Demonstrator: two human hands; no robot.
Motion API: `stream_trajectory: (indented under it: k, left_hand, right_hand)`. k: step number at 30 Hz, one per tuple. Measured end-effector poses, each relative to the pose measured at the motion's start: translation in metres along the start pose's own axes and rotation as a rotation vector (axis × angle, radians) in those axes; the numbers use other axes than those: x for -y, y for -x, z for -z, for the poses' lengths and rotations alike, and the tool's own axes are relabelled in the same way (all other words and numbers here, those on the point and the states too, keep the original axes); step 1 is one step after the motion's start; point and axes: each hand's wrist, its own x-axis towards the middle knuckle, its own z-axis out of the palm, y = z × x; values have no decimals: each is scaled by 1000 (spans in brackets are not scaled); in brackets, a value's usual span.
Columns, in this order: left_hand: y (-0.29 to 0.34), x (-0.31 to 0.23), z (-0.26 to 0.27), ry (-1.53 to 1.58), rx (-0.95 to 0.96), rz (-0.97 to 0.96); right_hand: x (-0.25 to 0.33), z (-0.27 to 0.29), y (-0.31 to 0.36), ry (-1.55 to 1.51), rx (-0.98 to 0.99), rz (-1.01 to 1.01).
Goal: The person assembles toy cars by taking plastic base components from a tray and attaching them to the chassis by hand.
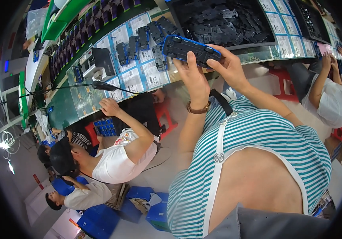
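Note:
Both my hands hold a toy car [181, 47] above the table's near edge, its black underside turned up and its blue body showing along the rim. My left hand [194, 77] grips its near side with the thumb laid on the underside. My right hand [229, 68] closes around the right end, thumb also pressed on the black base. Just left of it, several more toy cars [142, 38] with dark bases up and blue edges lie on printed sheets [133, 81]. Behind the held car is a black tray [254, 44] heaped with black plastic parts [222, 24].
A dark box [103, 61] and a black cable [103, 85] lie on the green table [65, 104] at left. A co-worker in a white shirt [119, 159] sits along the same edge. Red stools [284, 84] and blue bins [99, 219] stand on the floor.

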Motion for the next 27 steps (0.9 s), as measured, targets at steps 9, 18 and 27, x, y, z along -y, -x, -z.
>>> stream_trajectory:
  k: [9,18,27]
  left_hand:
    - [-47,-22,97,-468,-92,-115]
    - [-161,3,338,-872,-414,101]
    - [-197,25,312,-1115,-77,251]
  right_hand:
    - [-22,27,-10,156,9,-115]
    - [-27,101,10,270,-105,-184]
    - [-28,151,41,522,-300,-165]
